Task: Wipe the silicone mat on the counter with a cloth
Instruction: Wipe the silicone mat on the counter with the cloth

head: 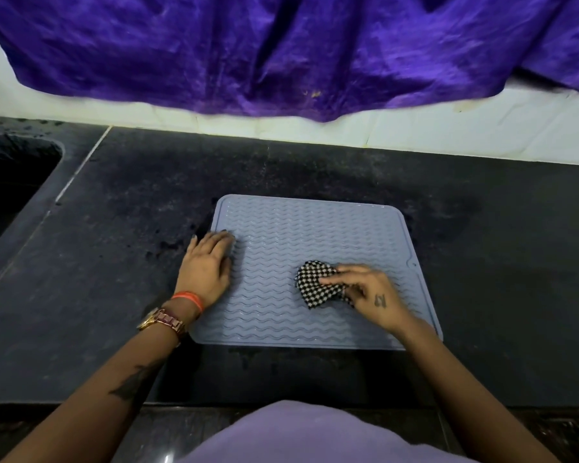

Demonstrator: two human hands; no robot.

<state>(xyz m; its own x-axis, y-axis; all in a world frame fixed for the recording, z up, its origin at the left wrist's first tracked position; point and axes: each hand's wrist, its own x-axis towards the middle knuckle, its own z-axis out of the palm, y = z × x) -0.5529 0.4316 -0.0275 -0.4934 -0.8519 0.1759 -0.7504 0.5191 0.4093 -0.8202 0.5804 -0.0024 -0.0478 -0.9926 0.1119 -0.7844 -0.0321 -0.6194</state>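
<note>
Both hands on mat (315,235): left hand (206,267) flat, right hand (370,294) gripping cloth (315,282) (checkered)

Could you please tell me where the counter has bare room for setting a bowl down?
The counter is bare right of the silicone mat, and between the mat and sink. The mat's near half is crowded: left hand, right hand, cloth.

So the mat (315,248) sits flat on the tabletop (482,262), roughly centre. Left hand (208,265) rests on its left edge, right hand (371,295) holds the cloth (315,282) on the mat's right half. Sink (10,188) is far left (recessed), a curtain (281,51) hangs behind.
</note>
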